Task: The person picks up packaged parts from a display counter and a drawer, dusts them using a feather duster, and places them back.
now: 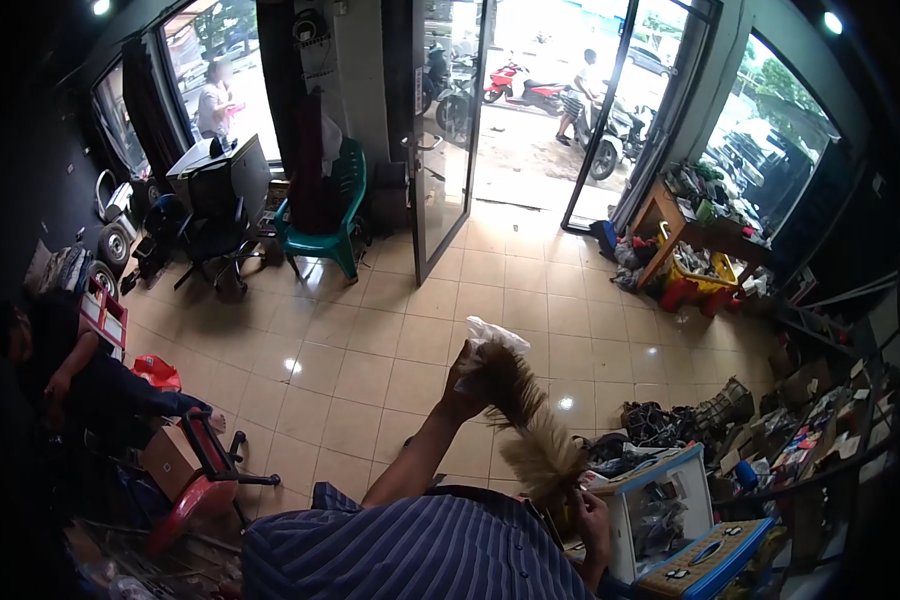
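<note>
My left hand (463, 388) is raised out in front of my striped shirt, its fingers closed round a white crumpled cloth or bag (496, 334). A brown feather duster (542, 447) runs from beside that hand down to the right, its dark upper feathers touching or overlapping the left hand. Near the duster's lower end, my right hand (590, 512) is closed on its handle, close to the shelf unit.
A shelf unit (690, 470) and a blue-edged woven case (705, 555) stand at lower right. Piled parts lie beyond. A seated person (70, 370) is at left, near an overturned red chair (195, 500). A green chair (332, 230) stands by the open glass door (445, 150).
</note>
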Demonstrator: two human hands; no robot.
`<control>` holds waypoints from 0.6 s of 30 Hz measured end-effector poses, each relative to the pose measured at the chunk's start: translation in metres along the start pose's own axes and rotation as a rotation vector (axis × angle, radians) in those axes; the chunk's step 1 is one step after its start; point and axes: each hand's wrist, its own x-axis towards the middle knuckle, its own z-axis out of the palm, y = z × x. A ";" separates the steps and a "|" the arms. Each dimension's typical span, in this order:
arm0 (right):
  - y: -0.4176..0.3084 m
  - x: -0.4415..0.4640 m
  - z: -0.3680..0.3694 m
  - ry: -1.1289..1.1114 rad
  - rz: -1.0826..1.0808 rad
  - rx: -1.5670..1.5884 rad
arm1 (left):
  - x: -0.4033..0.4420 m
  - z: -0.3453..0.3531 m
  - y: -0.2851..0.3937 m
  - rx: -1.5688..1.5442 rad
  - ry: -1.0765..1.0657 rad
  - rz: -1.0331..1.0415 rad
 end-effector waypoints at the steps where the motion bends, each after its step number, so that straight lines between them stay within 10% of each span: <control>1: 0.002 -0.001 0.001 0.017 0.008 0.009 | -0.002 0.003 0.001 -0.001 -0.002 -0.021; 18: -0.008 -0.012 0.003 0.115 0.043 0.064 | -0.003 0.008 -0.013 0.156 0.139 -0.045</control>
